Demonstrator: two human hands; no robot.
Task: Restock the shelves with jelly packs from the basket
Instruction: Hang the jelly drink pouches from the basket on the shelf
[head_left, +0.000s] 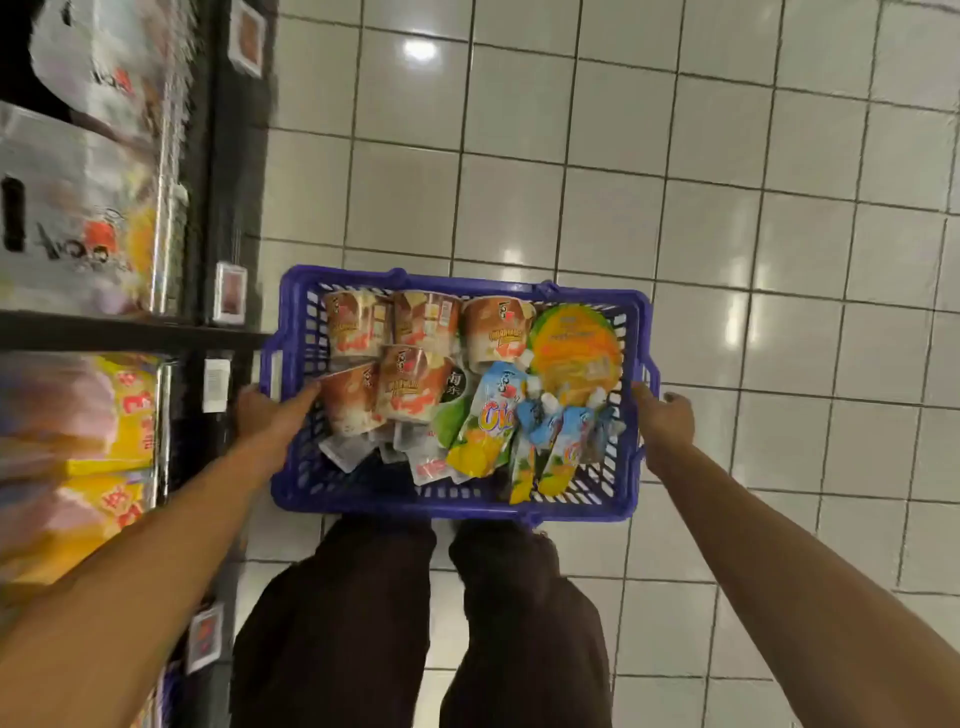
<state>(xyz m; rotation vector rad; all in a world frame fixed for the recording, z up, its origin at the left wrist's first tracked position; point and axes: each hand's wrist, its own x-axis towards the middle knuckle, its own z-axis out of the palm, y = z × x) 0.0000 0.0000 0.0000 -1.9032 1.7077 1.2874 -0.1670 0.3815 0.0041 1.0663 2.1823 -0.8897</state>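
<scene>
A blue plastic basket (363, 491) sits low in front of my legs, above the tiled floor. Inside lie several brown jelly cups (402, 382), several blue-and-yellow spouted jelly pouches (483, 423), a round orange-lidded pack (574, 345) and small clear sachets (345, 449). My left hand (265, 415) grips the basket's left rim, fingers curled over the edge beside a cup. My right hand (667, 418) grips the right rim.
Dark shelving (208, 218) runs along the left, blurred, with white bagged goods (88, 171) above and yellow packs (117, 415) below; price tags (228, 293) hang on its edges. White tiled floor (675, 182) spreads to the right. My dark-trousered legs (415, 623) stand below the basket.
</scene>
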